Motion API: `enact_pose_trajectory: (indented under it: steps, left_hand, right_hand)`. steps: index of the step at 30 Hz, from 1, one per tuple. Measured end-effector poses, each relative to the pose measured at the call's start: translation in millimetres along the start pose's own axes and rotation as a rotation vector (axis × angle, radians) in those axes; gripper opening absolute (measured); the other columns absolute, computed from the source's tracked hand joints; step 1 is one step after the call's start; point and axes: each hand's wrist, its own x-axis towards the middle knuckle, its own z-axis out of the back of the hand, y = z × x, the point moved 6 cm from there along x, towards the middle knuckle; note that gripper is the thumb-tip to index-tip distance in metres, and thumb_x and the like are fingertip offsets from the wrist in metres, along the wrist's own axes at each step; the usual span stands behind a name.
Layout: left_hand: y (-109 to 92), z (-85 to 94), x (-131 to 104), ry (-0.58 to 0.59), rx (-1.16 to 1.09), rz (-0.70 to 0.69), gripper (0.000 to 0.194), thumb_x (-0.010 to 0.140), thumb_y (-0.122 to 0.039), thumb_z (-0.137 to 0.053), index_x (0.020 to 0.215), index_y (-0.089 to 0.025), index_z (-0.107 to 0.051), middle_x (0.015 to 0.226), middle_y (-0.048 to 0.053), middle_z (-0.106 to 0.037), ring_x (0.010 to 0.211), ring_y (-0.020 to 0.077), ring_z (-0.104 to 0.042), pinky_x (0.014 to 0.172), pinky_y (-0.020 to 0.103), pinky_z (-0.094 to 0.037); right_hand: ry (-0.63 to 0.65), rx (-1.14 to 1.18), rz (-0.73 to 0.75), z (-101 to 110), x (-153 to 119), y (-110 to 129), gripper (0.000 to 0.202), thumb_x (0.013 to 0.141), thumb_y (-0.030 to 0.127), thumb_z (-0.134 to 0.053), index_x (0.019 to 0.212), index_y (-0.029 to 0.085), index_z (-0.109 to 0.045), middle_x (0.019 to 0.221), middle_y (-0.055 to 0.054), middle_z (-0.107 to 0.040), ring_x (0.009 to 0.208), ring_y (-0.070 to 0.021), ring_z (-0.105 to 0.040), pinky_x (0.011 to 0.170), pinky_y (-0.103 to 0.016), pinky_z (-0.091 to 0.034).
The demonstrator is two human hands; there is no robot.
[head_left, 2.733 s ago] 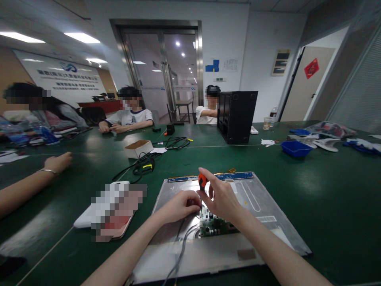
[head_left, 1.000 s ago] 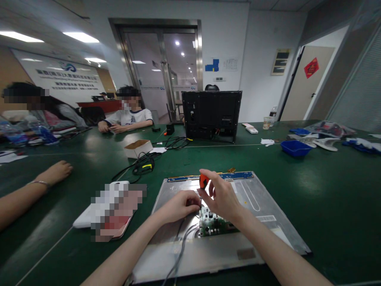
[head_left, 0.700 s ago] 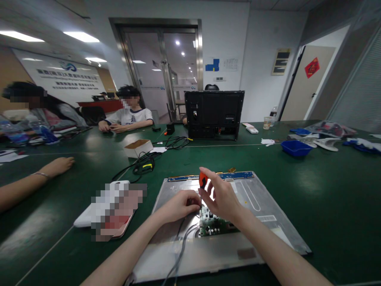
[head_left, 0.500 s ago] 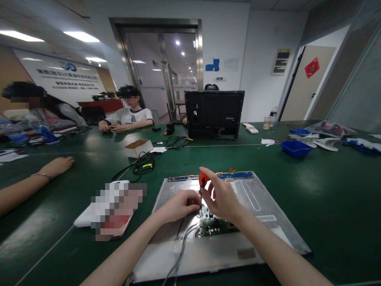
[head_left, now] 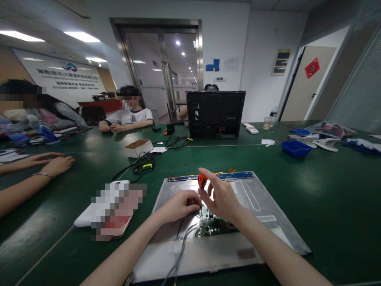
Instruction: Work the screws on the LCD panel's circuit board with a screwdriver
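My right hand (head_left: 222, 196) grips a screwdriver (head_left: 202, 181) by its orange and black handle. The tool stands nearly upright, shaft down, at the left edge of a green circuit board (head_left: 210, 226). Close to the shaft's lower end is my left hand (head_left: 183, 204), its fingers curled together; what they pinch, if anything, is hidden. Under both hands lies a flat silver display panel (head_left: 253, 248) with a blue board strip (head_left: 238, 175) along its far edge. Thin dark cables (head_left: 181, 254) run from near the circuit board over the panel's front edge.
To the left lie a white object and a pink phone-like object (head_left: 122, 232), partly blurred. Beyond are a small open box (head_left: 138, 148), coiled black cables (head_left: 144, 165) and a standing black monitor frame (head_left: 216, 115). A blue tray (head_left: 296, 148) sits right. Another person's hands (head_left: 58, 166) rest on the table.
The screwdriver handle and my right fingers have shifted very slightly left; my left hand stays put. At the left, a co-worker's second hand has come into view beside the first.
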Motion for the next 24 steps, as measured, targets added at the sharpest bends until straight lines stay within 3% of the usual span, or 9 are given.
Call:
enact_pose_trajectory:
  steps: [15, 24]
  left_hand:
    - [-4.3, 1.2, -2.7, -0.021, 0.036, -0.014, 0.009, 0.081, -0.015, -0.058, 0.085, -0.017, -0.065, 0.077, -0.001, -0.064, 0.071, 0.0165, -0.059, 0.067, 0.026, -0.046]
    - [-0.9, -3.8, -2.7, -0.006, 0.077, -0.075, 0.012, 0.082, -0.011, -0.056, 0.089, -0.017, -0.065, 0.082, 0.001, -0.066, 0.074, 0.017, -0.06, 0.069, 0.027, -0.047]
  right_hand:
    - [-0.036, -0.064, -0.013, -2.3, -1.6, -5.6, 0.05, 0.092, 0.019, -0.056, 0.139, 0.025, -0.038, 0.085, 0.001, -0.065, 0.049, -0.0099, -0.051, 0.049, -0.024, -0.041]
    - [0.003, -0.001, -0.008, -0.3, -1.9, -1.3, 0.056, 0.091, 0.017, -0.048, 0.144, 0.022, -0.032, 0.088, -0.003, -0.067, 0.054, -0.0128, -0.059, 0.047, -0.024, -0.041]
